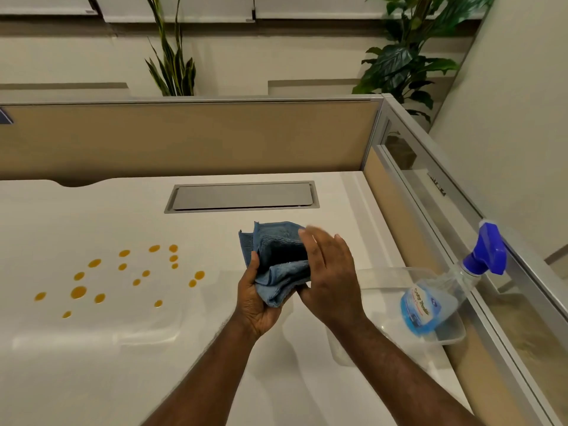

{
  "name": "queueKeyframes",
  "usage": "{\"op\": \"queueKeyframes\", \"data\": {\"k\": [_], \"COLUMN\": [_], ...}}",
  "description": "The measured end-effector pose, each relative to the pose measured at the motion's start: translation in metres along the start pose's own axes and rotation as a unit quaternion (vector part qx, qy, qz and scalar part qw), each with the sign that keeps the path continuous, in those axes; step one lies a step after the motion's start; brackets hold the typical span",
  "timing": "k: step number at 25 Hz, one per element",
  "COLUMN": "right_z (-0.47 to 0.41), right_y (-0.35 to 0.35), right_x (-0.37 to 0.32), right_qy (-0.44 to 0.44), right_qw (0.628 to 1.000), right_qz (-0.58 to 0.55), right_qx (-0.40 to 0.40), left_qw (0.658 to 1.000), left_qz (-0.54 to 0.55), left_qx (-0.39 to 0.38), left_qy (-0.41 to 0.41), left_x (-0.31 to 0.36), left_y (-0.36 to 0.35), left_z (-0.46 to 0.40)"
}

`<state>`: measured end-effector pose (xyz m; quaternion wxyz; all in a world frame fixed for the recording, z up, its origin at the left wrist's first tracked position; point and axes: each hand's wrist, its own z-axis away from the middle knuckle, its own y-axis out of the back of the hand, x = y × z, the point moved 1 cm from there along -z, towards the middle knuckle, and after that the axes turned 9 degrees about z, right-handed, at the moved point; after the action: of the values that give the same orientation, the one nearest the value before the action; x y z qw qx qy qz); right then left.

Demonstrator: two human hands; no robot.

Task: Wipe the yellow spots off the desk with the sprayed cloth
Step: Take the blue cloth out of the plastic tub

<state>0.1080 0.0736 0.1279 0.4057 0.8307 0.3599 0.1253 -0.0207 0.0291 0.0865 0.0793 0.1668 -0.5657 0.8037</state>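
Several yellow spots (78,292) lie scattered on the white desk (92,364), left of centre. A folded blue cloth (276,256) is held above the desk, to the right of the spots. My left hand (256,305) grips the cloth from below, thumb on its left edge. My right hand (330,278) rests flat against the cloth's right side, fingers stretched out and slightly blurred, its thumb tucked under the cloth. Neither hand touches the desk.
A spray bottle (430,302) with a blue trigger head leans in a clear plastic tray (451,336) at the right edge. A grey cable hatch (242,196) sits at the back. Tan partition panels (184,139) and a glass side screen (445,195) border the desk; plants stand behind.
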Motion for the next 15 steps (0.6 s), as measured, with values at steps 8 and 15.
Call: {"op": "queueKeyframes", "data": {"k": [8, 15], "right_z": [0.042, 0.073], "right_y": [-0.004, 0.013], "right_x": [0.006, 0.023], "right_qy": [0.091, 0.003], "right_qw": [0.996, 0.999], "right_qz": [0.001, -0.008], "right_qx": [-0.009, 0.035], "left_qw": [0.999, 0.994], "left_qz": [-0.021, -0.085], "left_qx": [0.02, 0.058], "left_qy": [0.034, -0.019], "left_x": [0.014, 0.023], "left_y": [-0.008, -0.008], "left_z": [-0.005, -0.016]}}
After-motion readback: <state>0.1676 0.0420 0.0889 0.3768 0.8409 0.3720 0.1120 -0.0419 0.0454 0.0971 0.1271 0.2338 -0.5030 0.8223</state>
